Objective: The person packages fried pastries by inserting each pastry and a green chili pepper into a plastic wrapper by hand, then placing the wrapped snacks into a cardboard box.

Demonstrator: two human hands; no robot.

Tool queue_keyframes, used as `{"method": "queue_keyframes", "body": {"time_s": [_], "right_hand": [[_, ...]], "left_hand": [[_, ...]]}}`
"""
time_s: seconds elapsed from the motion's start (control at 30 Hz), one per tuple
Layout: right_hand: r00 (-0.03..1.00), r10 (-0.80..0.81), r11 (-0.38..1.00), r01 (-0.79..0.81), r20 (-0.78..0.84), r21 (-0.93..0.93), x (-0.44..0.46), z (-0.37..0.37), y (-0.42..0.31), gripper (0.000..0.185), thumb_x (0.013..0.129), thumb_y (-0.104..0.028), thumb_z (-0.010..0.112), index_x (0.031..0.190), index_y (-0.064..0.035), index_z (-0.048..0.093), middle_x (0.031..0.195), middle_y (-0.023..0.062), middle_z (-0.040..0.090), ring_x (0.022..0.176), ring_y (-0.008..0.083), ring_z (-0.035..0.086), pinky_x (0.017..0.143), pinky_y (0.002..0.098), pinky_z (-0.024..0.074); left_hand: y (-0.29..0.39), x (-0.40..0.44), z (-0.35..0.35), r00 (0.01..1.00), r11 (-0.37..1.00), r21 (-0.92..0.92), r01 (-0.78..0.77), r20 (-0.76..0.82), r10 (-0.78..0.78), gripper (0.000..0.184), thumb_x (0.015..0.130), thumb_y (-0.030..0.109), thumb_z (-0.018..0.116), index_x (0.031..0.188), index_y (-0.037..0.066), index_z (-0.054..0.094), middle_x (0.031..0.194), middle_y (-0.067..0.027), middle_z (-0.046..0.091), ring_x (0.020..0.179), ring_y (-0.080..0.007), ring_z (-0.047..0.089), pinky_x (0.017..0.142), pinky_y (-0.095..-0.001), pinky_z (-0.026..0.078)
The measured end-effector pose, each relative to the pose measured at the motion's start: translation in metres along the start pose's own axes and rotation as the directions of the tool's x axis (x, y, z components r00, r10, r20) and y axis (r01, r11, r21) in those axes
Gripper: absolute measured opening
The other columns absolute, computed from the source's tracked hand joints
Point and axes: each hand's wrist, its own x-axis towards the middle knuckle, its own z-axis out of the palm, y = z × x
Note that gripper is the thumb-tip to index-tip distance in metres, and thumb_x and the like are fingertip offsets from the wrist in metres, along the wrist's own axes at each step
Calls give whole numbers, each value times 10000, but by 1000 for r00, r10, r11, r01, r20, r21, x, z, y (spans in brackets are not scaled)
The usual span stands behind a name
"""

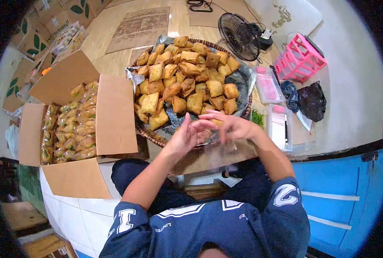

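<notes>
A round woven tray (157,139) lined with printed paper bears a heap of golden fried pastries (187,71), square and puffy. Over its near rim my two hands come together. My left hand (187,137) has its thumb up and its fingers curled at a clear plastic bag (213,151), which is blurred and hard to make out. From the other side my right hand (236,128) reaches across, the fingers bent toward the left hand and partly smeared by motion. A bit of golden pastry (217,122) shows between the fingers; whether it is held is unclear.
At left an open cardboard box (116,116) holds many bagged pastries (73,129). Green chillies (257,117) lie right of the tray, beside packs of plastic bags (277,129). Behind stand a black fan (239,36), a pink basket (298,60) and a black plastic bag (312,101).
</notes>
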Motion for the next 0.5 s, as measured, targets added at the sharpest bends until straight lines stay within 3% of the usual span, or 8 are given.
{"method": "queue_keyframes", "body": {"time_s": [0.07, 0.13, 0.2, 0.27, 0.3, 0.37, 0.4, 0.5], "right_hand": [[1000, -13, 992, 14, 11, -126, 19, 1, 18, 73, 666, -204, 688, 685, -139, 663, 1364, 133, 347, 1290, 321, 249, 1063, 455, 146], [992, 78, 991, -66, -97, 120, 34, -2, 22, 118, 717, -202, 668, 813, -133, 669, 1345, 112, 370, 1247, 273, 333, 1038, 430, 230], [897, 244, 910, -81, -369, 406, 48, 6, 38, 457, 773, -139, 653, 1186, -54, 477, 1295, 72, 407, 1148, 198, 432, 940, 344, 382], [775, 506, 797, -251, -378, 550, 60, 10, 33, 552, 758, -84, 663, 1244, -43, 403, 1237, 74, 445, 1053, 166, 497, 847, 291, 449], [775, 509, 795, -255, -375, 551, 62, 13, 39, 552, 758, -84, 663, 1244, -43, 403, 1237, 74, 445, 1053, 166, 497, 847, 291, 449], [814, 434, 790, -139, -386, 597, 64, 19, 57, 537, 748, -40, 652, 1230, -44, 414, 1157, 72, 478, 959, 134, 536, 756, 256, 477], [814, 437, 790, -145, -382, 596, 62, 17, 63, 537, 748, -40, 652, 1230, -44, 414, 1157, 72, 478, 959, 134, 536, 756, 256, 477], [599, 349, 932, -299, -721, 203, 50, 14, 95, 392, 690, 63, 534, 1069, -21, 486, 990, 85, 550, 841, 147, 579, 675, 277, 481]], "left_hand": [[31, -11, -11, 993, 905, 415, 97, 14, -113, 764, 885, 603, 125, 1009, 35, 621, 976, -49, 606, 712, -103, 443, 623, -237, 352], [51, -22, -11, 963, 604, 758, 244, -261, -61, 691, 932, 497, 117, 1010, 55, 642, 957, -11, 618, 627, -81, 400, 533, -220, 314], [60, -32, -11, 949, 719, 693, 55, -260, 178, 407, 934, 316, 351, 1043, 35, 624, 919, -21, 631, 554, -73, 409, 541, -187, 347], [66, -34, -13, 922, 584, 812, -20, -211, 325, 319, 875, 196, 411, 1056, 32, 616, 972, -30, 623, 582, -68, 443, 570, -186, 376], [68, -36, -13, 878, 420, 904, -82, -134, 459, 292, 817, 77, 470, 1070, 29, 608, 1025, -39, 615, 610, -64, 476, 600, -186, 404], [75, -42, -13, 874, 416, 907, -62, -152, 462, 353, 755, 18, 464, 1082, 23, 598, 1066, -52, 603, 647, -68, 507, 624, -190, 419], [78, -44, -15, 870, 409, 911, -43, -168, 464, 425, 694, -41, 457, 1094, 17, 587, 1107, -64, 591, 684, -73, 538, 648, -194, 434], [79, -43, -34, 755, 269, 962, -37, -150, 639, 385, 690, -16, 463, 1048, -1, 604, 1076, -96, 611, 748, -106, 586, 650, -207, 450]]}}
